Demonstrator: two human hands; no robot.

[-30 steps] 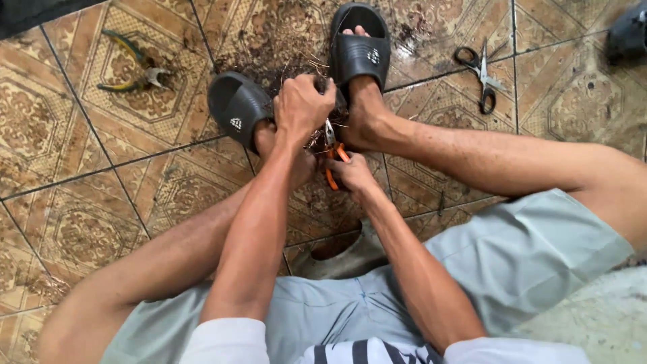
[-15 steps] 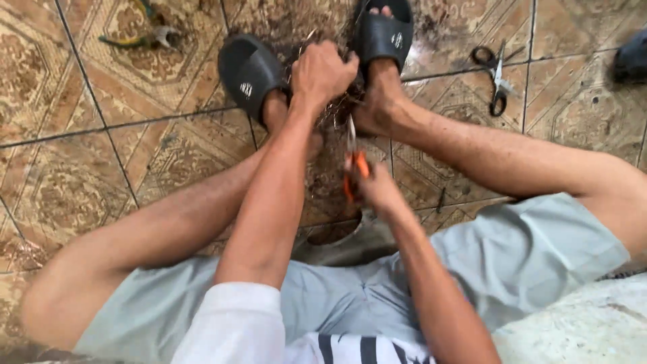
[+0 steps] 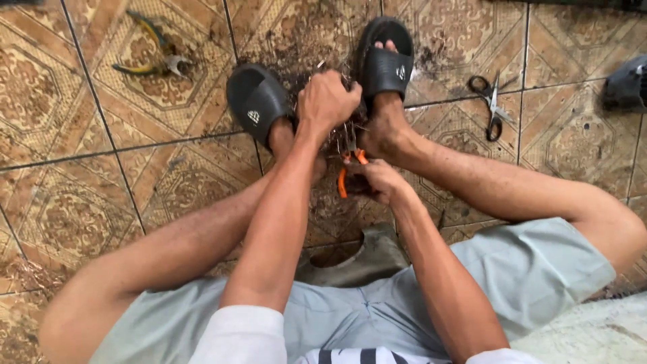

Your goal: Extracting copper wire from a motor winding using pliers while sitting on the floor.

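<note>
Plier head [image 3: 349,138] perhaps behind wires [image 3: 335,140]

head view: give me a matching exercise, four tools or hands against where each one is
Things:
1. scissors
2. green pliers
3. orange pliers
4. left hand

Places:
A. on the tiles, upper left
B. in the right hand
C. clenched between the two sandals
D. on the tiles, right of the feet

Pairs: 1-D, 2-A, 3-B, 4-C

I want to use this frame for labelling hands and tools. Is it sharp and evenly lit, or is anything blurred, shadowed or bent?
Head view: soft, even daylight, no glare; left hand and orange-handled pliers in the right hand are fairly sharp; scissors clear; tile lines bow slightly toward the edges; dark object at right edge blurred.
</note>
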